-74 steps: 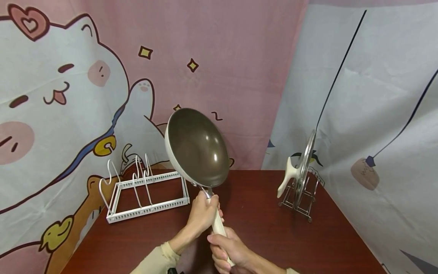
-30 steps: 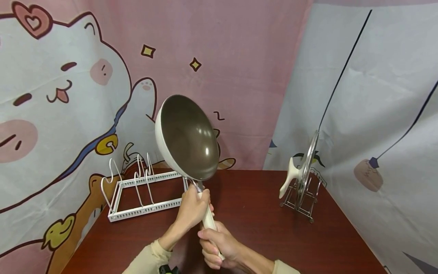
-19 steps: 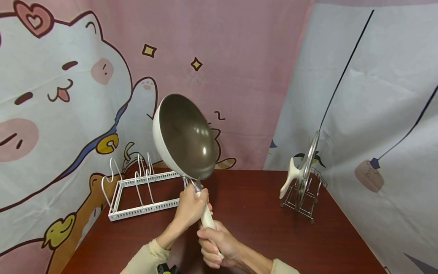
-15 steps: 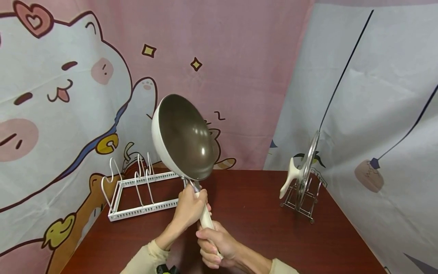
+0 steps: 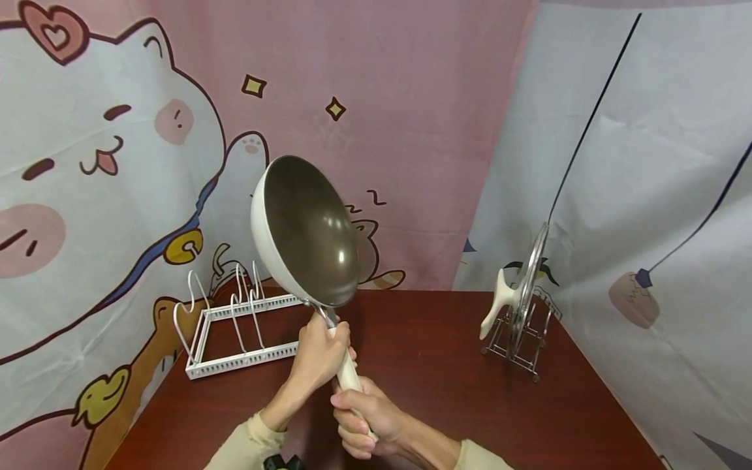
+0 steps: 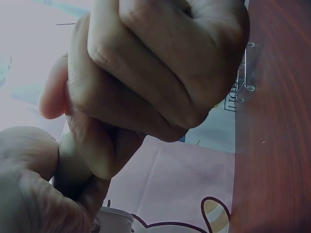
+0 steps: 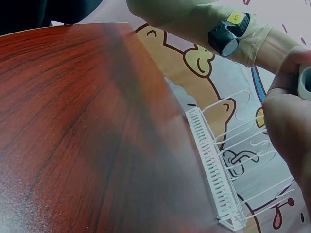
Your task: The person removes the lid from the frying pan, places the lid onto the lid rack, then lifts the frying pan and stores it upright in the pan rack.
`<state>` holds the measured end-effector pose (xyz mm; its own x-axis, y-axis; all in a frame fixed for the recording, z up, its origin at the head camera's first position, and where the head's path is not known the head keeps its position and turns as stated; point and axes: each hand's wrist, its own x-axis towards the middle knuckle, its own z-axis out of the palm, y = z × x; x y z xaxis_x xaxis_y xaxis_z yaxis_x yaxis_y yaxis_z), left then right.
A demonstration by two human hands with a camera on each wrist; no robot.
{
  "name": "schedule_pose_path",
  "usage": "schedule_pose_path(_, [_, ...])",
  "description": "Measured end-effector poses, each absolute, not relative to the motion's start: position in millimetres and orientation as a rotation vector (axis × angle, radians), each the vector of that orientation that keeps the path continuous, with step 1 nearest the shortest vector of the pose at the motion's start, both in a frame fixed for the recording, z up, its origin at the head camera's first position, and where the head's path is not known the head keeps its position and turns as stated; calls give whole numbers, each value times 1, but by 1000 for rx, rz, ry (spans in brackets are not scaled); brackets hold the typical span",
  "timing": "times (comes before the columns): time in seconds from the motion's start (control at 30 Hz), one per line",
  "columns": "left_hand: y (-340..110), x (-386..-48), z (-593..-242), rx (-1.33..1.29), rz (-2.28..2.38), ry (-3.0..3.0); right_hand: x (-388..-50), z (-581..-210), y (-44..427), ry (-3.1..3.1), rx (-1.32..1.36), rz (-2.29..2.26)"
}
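Note:
A deep frying pan (image 5: 311,232) with a white outside and a brown-grey inside is held up above the table, tilted with its opening toward the right. My left hand (image 5: 320,352) grips its cream handle (image 5: 348,375) close to the pan's metal neck. Lower down, my right hand (image 5: 370,418) holds the end of the same handle. In the left wrist view, curled fingers (image 6: 141,73) hide most of the handle, and only a bit of the white pan (image 6: 114,221) shows. The handle's end (image 7: 305,82) pokes out of the right hand in the right wrist view.
A white rack (image 5: 243,358) with upright wire dividers stands on the left of the red-brown table (image 5: 446,405), partly behind the pan. To the right, a wire stand (image 5: 511,349) holds a glass lid (image 5: 531,281) upright. Printed cloth (image 5: 411,130) hangs behind.
Both hands have carried the pan up and to the left, toward the white rack, and it now covers the rack's right end. Their grip on the handle looks the same.

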<state>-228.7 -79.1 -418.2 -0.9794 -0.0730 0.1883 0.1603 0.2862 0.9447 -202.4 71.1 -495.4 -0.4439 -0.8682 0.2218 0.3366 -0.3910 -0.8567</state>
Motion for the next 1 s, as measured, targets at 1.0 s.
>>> schedule_pose_path(1.0, [-97, -221, -411, -7, -1550, -2381, -210, -492, 53, 942, -905, -1840])
